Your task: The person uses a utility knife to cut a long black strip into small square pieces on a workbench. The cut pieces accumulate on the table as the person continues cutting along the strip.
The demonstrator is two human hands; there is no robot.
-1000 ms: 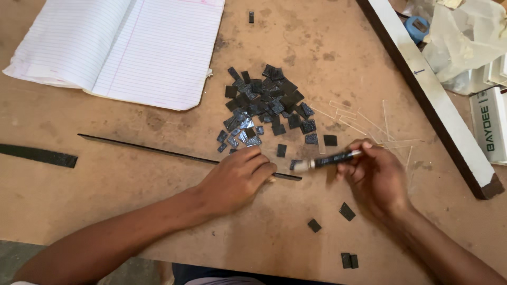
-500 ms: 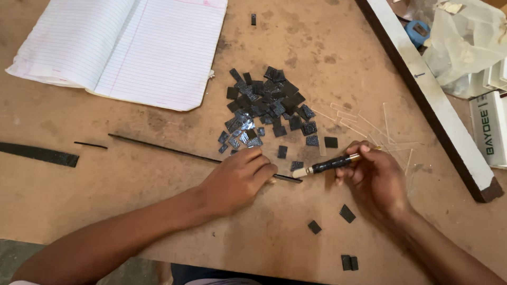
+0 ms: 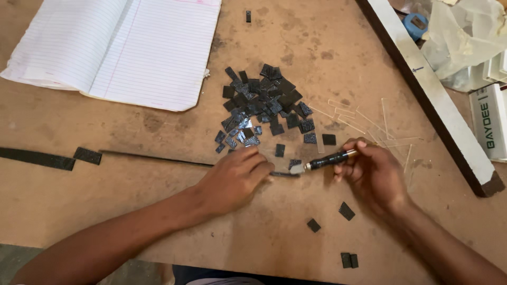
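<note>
My right hand (image 3: pixel 372 177) is curled around a slim black cutting tool (image 3: pixel 328 159), fingers closed on its rear end. The tool's long axis runs nearly level across the wooden table (image 3: pixel 158 221), tilted slightly up toward my right — its pale blade tip points left, toward my other hand, and touches the end of a thin black strip (image 3: pixel 158 158).

My left hand (image 3: pixel 235 177) lies palm down on that strip, fingers together and pressing it flat; its fingertips sit just beside the blade tip. The strip's long axis runs left to right, emerging from under my left hand and extending well away from the tool.

Just beyond the tool lies a heap of small black squares (image 3: pixel 261 108). A few loose squares (image 3: pixel 346 211) lie on the near side of the tool, beside my right wrist. Thin clear slivers (image 3: pixel 369 126) are scattered beyond the tool — toward a long white bar (image 3: pixel 428 89). An open lined notebook (image 3: pixel 116 50) lies well apart from the tool, past the far end of the strip.
</note>
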